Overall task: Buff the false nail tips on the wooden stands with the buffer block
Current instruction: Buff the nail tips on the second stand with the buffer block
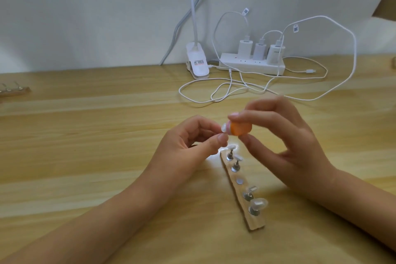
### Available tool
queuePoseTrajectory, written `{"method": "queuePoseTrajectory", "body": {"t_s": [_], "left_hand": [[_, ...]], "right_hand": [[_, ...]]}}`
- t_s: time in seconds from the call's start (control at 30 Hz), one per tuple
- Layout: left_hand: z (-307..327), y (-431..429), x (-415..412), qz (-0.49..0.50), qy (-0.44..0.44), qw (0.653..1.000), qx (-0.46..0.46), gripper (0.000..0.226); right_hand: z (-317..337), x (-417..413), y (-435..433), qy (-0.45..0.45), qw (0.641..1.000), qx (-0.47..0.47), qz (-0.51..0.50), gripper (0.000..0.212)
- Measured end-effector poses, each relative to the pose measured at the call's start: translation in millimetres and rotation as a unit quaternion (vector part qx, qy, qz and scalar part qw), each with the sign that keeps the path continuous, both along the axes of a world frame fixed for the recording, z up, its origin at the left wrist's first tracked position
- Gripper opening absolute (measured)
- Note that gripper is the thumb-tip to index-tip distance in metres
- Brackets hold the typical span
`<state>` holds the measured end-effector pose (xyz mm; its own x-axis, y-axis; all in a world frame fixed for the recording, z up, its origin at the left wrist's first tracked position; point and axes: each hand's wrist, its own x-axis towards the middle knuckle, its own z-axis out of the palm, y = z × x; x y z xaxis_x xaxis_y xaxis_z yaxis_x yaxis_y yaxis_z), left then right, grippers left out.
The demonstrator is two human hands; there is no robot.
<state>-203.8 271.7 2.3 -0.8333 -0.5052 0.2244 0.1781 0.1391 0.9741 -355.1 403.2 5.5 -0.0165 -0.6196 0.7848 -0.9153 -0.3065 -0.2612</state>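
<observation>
A narrow wooden stand (246,217) lies on the table between my forearms, with several metal pegs that carry clear false nail tips (258,203). One spot in the middle of it shows only a bare metal disc (240,181). Above the stand's far end, my left hand (188,141) pinches a peg with a clear nail tip (224,128) between thumb and fingers. My right hand (278,135) grips a small orange buffer block (241,128) between thumb and fingers. The block's end touches the held nail tip.
A white power strip (252,64) with three chargers sits at the back, its white cables (225,88) looping across the wooden table (85,135). A white clip lamp base (197,64) stands beside it. Another wooden stand (12,90) lies at the far left edge.
</observation>
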Motion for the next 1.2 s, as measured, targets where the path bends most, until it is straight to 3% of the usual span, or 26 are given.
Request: {"method": "queuePoseTrajectory", "body": {"t_s": [0.13,0.37,0.47,0.63,0.77,0.97,1.2], "left_hand": [[1,0,1,-0.002,0.0,1.0,0.007,0.008],[3,8,10,-0.006,0.049,0.999,-0.015,0.009],[5,12,13,0.021,0.075,0.99,-0.119,0.006],[0,12,13,0.053,0.017,0.928,-0.367,0.01],[-8,10,9,0.002,-0.046,0.915,-0.402,0.011],[-8,4,10,0.002,-0.035,0.91,-0.414,0.013],[-7,4,13,-0.074,0.041,0.837,-0.541,0.013]], "right_hand": [[-2,-13,-2,-0.002,0.999,0.039,-0.035,0.03],[-7,-29,-5,-0.149,0.986,0.064,-0.034,0.031],[-9,-30,-5,-0.185,0.979,0.08,-0.03,0.03],[-4,-28,-4,-0.26,0.961,0.094,-0.026,0.025],[-2,-26,-4,-0.285,0.952,0.107,-0.026,0.026],[0,-25,-4,-0.305,0.946,0.109,-0.023,0.026],[2,-28,-5,-0.445,0.888,0.115,0.001,0.029]]}}
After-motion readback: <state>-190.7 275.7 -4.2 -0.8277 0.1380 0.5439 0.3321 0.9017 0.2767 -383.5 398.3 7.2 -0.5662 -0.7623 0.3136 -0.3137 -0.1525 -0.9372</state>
